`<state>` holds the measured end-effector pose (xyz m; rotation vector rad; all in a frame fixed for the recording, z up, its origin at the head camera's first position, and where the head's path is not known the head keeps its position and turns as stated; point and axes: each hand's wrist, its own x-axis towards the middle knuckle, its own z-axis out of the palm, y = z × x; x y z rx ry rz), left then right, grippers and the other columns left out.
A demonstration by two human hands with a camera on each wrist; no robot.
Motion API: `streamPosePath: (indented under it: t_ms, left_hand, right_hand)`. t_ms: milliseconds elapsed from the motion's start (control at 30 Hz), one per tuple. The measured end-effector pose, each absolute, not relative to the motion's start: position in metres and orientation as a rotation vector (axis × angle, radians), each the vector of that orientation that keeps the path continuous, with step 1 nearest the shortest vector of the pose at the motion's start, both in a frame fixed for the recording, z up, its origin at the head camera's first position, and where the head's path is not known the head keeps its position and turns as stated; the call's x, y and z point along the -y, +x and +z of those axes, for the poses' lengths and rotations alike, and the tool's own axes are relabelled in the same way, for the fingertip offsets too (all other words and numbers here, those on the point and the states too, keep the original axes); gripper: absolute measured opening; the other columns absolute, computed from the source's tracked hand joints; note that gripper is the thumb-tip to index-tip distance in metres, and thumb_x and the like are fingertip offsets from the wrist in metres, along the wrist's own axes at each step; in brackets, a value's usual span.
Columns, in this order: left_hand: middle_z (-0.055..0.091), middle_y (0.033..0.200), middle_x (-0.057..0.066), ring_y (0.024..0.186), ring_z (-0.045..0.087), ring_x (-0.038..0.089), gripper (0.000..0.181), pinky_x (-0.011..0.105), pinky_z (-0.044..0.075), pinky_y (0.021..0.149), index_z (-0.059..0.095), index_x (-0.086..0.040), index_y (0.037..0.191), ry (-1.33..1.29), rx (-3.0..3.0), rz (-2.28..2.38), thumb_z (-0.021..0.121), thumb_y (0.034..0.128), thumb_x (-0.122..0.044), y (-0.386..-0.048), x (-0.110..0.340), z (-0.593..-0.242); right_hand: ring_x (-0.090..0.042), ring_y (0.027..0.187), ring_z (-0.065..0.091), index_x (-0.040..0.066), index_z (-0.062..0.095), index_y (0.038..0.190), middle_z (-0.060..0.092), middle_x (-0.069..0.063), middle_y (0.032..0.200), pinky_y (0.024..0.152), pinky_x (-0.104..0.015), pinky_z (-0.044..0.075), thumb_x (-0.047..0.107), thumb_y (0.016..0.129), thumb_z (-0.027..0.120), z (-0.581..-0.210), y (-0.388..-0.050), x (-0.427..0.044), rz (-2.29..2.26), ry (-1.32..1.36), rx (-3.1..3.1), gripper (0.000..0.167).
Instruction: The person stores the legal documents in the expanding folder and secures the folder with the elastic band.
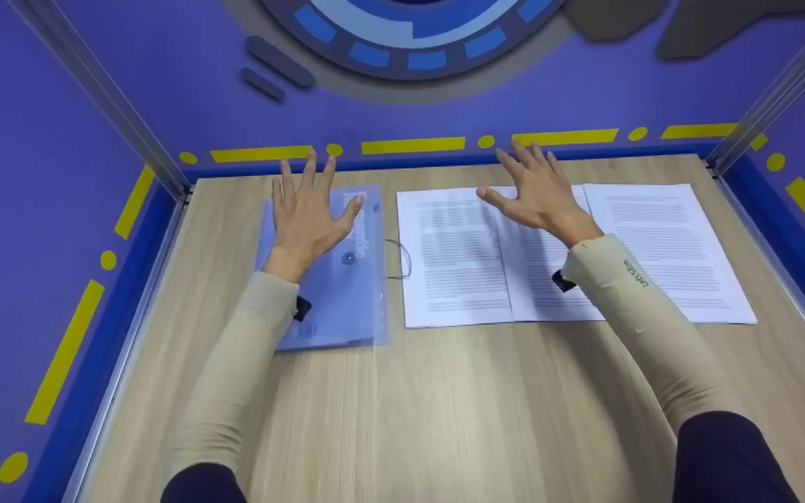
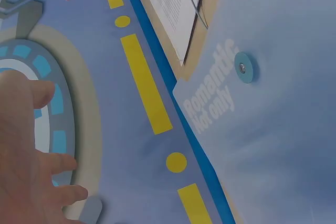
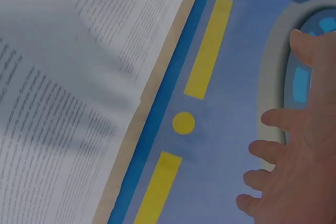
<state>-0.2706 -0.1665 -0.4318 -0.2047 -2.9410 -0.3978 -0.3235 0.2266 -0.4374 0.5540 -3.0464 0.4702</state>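
Observation:
My left hand (image 1: pixel 305 215) hovers with spread fingers over a translucent blue document folder (image 1: pixel 332 300). White lettering and a round button (image 2: pixel 244 67) with a string show on the folder in the left wrist view. Over the printed sheets of paper (image 1: pixel 458 258) to the right, my right hand (image 1: pixel 539 190) is held up, its fingers apart and the thumb out to the side. Both hands hold nothing. The sheets lie side by side in several stacks, partly covered by the right hand and forearm.
The wooden table (image 1: pixel 444 405) carries the folder and the papers near its far edge. A loop of thin string (image 1: pixel 408 260) sticks out between folder and sheets. Blue panels with yellow marks (image 1: pixel 413 145) wall in the back and both sides.

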Motion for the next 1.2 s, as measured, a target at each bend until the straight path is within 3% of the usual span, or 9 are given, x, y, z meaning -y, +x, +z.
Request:
streamPosePath:
  t_ms: [467, 767, 1200]
  left_hand:
    - [0.024, 0.177, 0.014, 0.161, 0.014, 0.057, 0.086, 0.069, 0.015, 0.131, 0.034, -0.015, 0.169, -0.239, 2.864, -0.441, 0.050, 0.1016, -0.066, -0.229, 0.167, -0.450]
    - [0.038, 0.170, 0.021, 0.156, 0.027, 0.059, 0.082, 0.070, 0.027, 0.127, 0.044, -0.009, 0.164, -0.290, 2.815, -0.509, 0.058, 0.1005, -0.059, -0.204, 0.161, -0.464]
    - [0.043, 0.168, 0.020, 0.151, 0.037, 0.060, 0.081, 0.068, 0.036, 0.123, 0.044, -0.007, 0.163, -0.333, 2.903, -0.506, 0.059, 0.1012, -0.057, -0.175, 0.149, -0.497]
  right_hand:
    - [-0.042, 0.166, 0.011, 0.012, 0.029, 0.170, 0.022, -0.015, 0.178, 0.134, -0.061, 0.011, 0.071, 0.100, 0.055, -0.459, -0.298, -0.185, 0.454, 0.819, 2.932, 0.095]
    - [-0.040, 0.166, 0.013, 0.010, 0.031, 0.169, 0.022, -0.014, 0.178, 0.135, -0.061, 0.011, 0.070, 0.100, 0.055, -0.475, -0.289, -0.159, 0.462, 0.966, 2.923, 0.095]
    - [-0.034, 0.166, 0.016, 0.005, 0.028, 0.169, 0.023, -0.012, 0.178, 0.135, -0.054, 0.017, 0.069, 0.102, 0.052, -0.497, -0.288, -0.124, 0.465, 1.156, 2.941, 0.096]
